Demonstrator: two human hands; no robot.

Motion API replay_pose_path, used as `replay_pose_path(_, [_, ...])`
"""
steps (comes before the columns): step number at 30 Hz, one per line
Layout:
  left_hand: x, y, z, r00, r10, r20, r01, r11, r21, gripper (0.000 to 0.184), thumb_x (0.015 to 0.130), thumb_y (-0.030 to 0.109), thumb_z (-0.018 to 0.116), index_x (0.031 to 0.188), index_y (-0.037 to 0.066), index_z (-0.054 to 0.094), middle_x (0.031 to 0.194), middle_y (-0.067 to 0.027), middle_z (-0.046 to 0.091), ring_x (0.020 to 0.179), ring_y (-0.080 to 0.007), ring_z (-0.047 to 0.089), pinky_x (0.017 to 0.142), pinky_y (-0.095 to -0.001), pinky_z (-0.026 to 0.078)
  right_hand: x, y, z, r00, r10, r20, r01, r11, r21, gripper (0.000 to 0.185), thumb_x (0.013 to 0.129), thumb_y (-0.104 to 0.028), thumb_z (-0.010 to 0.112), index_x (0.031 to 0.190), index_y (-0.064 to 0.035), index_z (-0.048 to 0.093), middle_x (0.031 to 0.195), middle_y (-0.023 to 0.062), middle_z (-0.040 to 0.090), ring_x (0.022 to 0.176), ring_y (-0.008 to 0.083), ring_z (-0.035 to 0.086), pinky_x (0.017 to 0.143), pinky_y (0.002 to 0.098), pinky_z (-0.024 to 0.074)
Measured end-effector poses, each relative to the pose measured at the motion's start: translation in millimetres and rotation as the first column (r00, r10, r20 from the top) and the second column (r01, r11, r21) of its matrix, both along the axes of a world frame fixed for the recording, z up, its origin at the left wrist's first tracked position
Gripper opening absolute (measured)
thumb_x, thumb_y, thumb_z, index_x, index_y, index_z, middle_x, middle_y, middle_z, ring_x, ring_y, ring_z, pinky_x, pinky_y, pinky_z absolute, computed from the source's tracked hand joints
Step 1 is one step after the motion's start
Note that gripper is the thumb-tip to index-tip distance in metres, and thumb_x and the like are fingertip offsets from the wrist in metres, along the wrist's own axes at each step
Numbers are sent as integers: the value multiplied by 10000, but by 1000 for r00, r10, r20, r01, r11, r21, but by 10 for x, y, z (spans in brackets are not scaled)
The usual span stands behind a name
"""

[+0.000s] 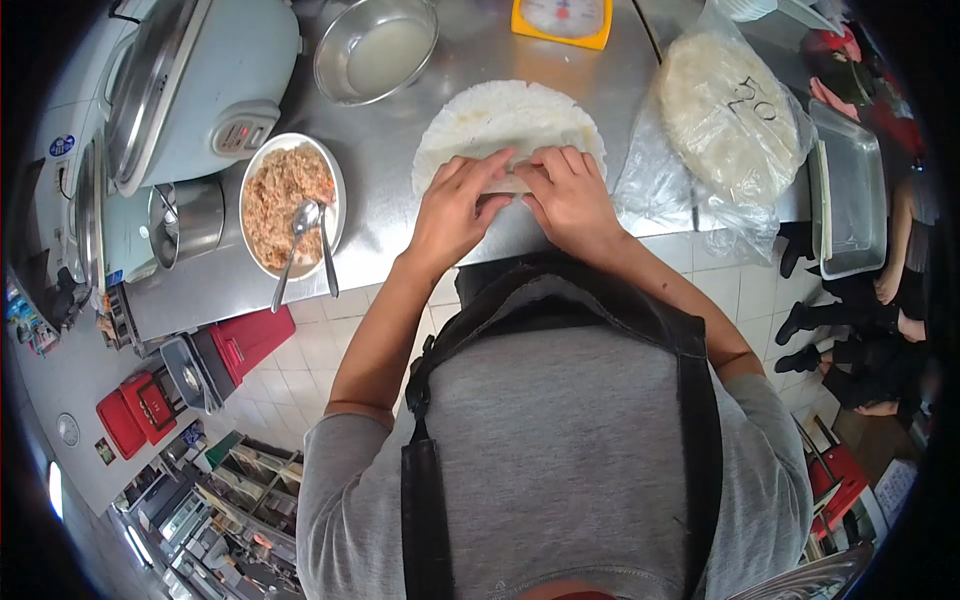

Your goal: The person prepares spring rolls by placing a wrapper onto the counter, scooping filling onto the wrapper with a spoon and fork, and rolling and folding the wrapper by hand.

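Note:
A round, thin white wrapper (510, 108) lies on the steel counter in front of me. My left hand (455, 208) is at its near left edge, fingers curled over it with the thumb below. At the near right edge, my right hand (572, 200) is closed on the wrapper in the same way. The two thumbs almost meet, and the near edge looks folded up between them. Whatever may lie under my fingers is hidden. To the left, a white oval bowl (249, 235) holds a reddish-brown, mince-like filling (285, 185) with two spoons (305, 220).
Behind the filling bowl stands a large pale cooker (235, 60). A metal bowl (330, 75) of whitish liquid and a yellow scale (560, 38) are at the back. Stacked wrappers in a plastic bag (725, 90) lie to the right, near a metal tray (850, 200). Other people sit or stand far right.

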State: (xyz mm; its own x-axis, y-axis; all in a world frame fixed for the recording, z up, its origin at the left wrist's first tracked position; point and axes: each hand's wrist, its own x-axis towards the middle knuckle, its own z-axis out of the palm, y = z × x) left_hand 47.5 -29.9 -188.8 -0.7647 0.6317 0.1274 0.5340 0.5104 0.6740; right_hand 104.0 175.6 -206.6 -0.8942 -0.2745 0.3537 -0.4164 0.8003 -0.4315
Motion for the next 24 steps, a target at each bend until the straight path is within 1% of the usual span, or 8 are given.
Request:
replay_pose_path(3, [12,46,1,999,-6,-40,5,999,-34,776,741,45,853,1455,139,563,1098,-80,693,1032,-286,624,924,-408,518,3,-34,-39,1000,3,15,-3,1000,-8,294,824,-139,702,1101,-45,671,1071,103,592,1048,289,555,876,411,430])
replay_pose_path(6, [33,54,43,1000,-12,-20,11,998,-58,800,741,47,855,1471,150,545,1061,-89,682,1023,-289,624,915,-414,519,12,-41,-25,995,-2,98,2,1000,8,249,824,-147,713,1052,-59,663,1058,111,597,1045,303,563,872,420,436])
replay_pose_path(9, [77,32,47,999,-4,45,8,996,-87,790,741,48,857,1462,147,551,1042,-91,675,1029,-296,626,912,-417,520,48,-48,14,980,-4,200,14,999,-47,280,818,-119,747,1082,-80,662,1095,99,598,1070,317,563,915,442,444])
replay_pose_path(12, [99,14,21,998,-2,61,7,995,-96,793,738,49,860,1461,144,549,1049,-92,678,1033,-304,627,914,-422,523,68,-39,47,968,7,253,-6,1000,-5,275,825,-116,740,1088,-82,668,1100,98,604,1081,320,571,922,446,448])
replay_pose_path(15, [124,41,15,1000,-21,-9,21,1000,-9,733,741,61,862,1411,123,572,1054,-92,681,1035,-302,628,901,-425,533,60,-27,62,971,15,239,3,997,-74,259,833,-109,729,1085,-71,678,1098,106,612,1055,333,590,908,464,476])
replay_pose_path(18, [150,58,-55,998,7,59,-5,999,-32,623,742,75,860,1315,87,615,1059,-94,682,1050,-304,628,919,-426,529,-87,108,-55,972,37,233,-14,995,-99,297,839,-155,734,1117,-55,702,1122,123,625,1028,348,613,877,471,510])
replay_pose_path(21, [150,71,-82,999,-44,-32,43,998,-49,475,742,87,857,1178,55,670,1060,-95,682,1047,-310,624,927,-421,518,-292,239,-29,988,20,153,-7,997,-80,340,874,-124,702,1212,-99,711,1168,117,632,1053,355,636,902,461,535])
replay_pose_path(24, [144,118,-79,996,-78,-46,76,996,-54,372,739,100,856,1074,43,705,1045,-96,676,1035,-314,617,923,-417,509,-482,340,-47,939,69,336,-46,996,-76,409,908,-87,665,1305,-185,698,1177,94,631,1095,328,642,912,449,537])
